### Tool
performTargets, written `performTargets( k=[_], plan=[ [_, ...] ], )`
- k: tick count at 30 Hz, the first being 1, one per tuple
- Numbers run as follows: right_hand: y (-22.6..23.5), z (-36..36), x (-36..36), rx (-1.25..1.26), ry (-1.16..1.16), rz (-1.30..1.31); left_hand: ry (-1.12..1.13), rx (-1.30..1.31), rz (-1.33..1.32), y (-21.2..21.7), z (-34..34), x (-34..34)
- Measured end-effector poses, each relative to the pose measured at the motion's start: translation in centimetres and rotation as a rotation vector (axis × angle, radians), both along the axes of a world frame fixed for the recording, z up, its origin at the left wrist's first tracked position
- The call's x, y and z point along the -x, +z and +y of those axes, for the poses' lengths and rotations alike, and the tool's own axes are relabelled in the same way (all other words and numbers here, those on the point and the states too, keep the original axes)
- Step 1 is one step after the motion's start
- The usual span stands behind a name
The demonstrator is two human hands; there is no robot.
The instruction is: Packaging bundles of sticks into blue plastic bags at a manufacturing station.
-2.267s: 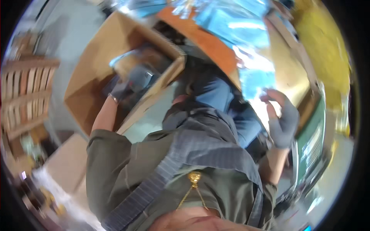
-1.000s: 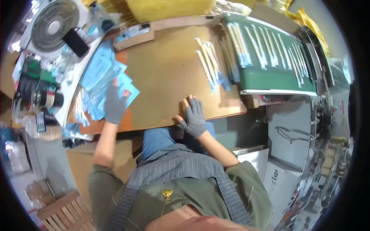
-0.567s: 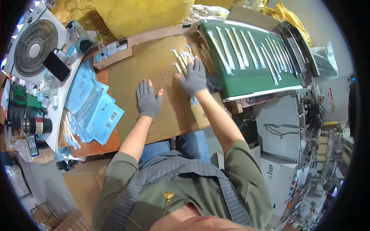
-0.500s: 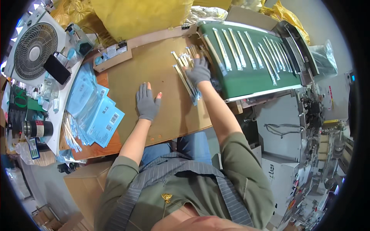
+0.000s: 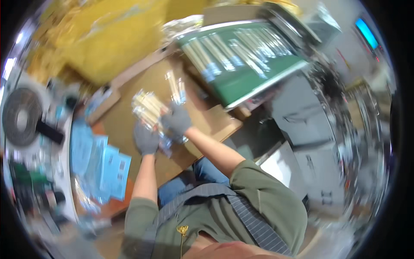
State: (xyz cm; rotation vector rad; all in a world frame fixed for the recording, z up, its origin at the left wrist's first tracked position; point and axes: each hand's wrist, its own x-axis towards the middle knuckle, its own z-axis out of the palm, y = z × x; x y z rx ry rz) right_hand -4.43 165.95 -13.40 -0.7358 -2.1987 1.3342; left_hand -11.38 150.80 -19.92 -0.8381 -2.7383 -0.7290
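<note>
A loose bundle of slim wooden sticks in clear wrappers with blue ends [image 5: 148,105] lies between my two hands over the brown work board [image 5: 123,110]. My left hand [image 5: 146,137], in a grey glove with bare fingertips, presses on the bundle's near left side. From the right, my right hand [image 5: 177,120], gloved alike, closes round the same sticks. Motion blurs the fingers, and the sticks partly hide them. A few more wrapped sticks [image 5: 174,86] rest on the board just beyond my right hand.
A green conveyor belt [image 5: 224,88] carrying several wrapped sticks stands at the far right. Blue printed plastic bags [image 5: 116,170] are piled at the left. Beyond them are a fan [image 5: 26,116] and a dark phone [image 5: 49,132]. A large yellow sack [image 5: 108,43] rises behind the board.
My right hand has come left and nearer, bringing sticks away from the belt's edge. My left hand, flat on the board before, now meets them. The whole view has turned and shifted.
</note>
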Motion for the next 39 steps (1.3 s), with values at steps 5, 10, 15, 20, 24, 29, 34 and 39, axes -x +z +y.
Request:
performTargets(
  k=[5, 10, 15, 20, 24, 29, 34, 39],
  plan=[
    [-4.8, -0.7, -12.2, -0.456, 0.148, 0.047, 0.051, 0.046, -0.064, -0.1, -2.0, 0.2],
    [-8.4, -1.8, -15.3, -0.692, 0.157, 0.083, -0.033, 0.071, 0.170, -2.5, -2.2, 1.4],
    [-9.3, -1.3, -15.0, -0.737, 0.212, 0.010, -0.035, 0.077, 0.179, -2.7, -1.7, 1.8],
    [-8.3, -0.4, -15.1, -0.720, 0.348, -0.027, -0.020, 0.074, 0.213, -3.2, -1.6, 2.6],
    [-8.5, 0.2, -14.9, -0.685, 0.466, -0.124, -0.031, 0.073, 0.208, -2.8, -1.7, 2.1],
    [-8.8, 0.1, -14.9, -0.681, 0.501, -0.193, -0.037, 0.080, 0.216, -3.3, -1.9, 2.4],
    [-8.4, 0.1, -15.1, -0.684, 0.494, -0.164, -0.026, 0.084, 0.207, -2.6, -1.7, 1.9],
    [-8.0, 0.2, -15.1, -0.676, 0.507, -0.186, -0.041, 0.055, 0.226, -2.4, -1.6, 1.8]
  ],
)
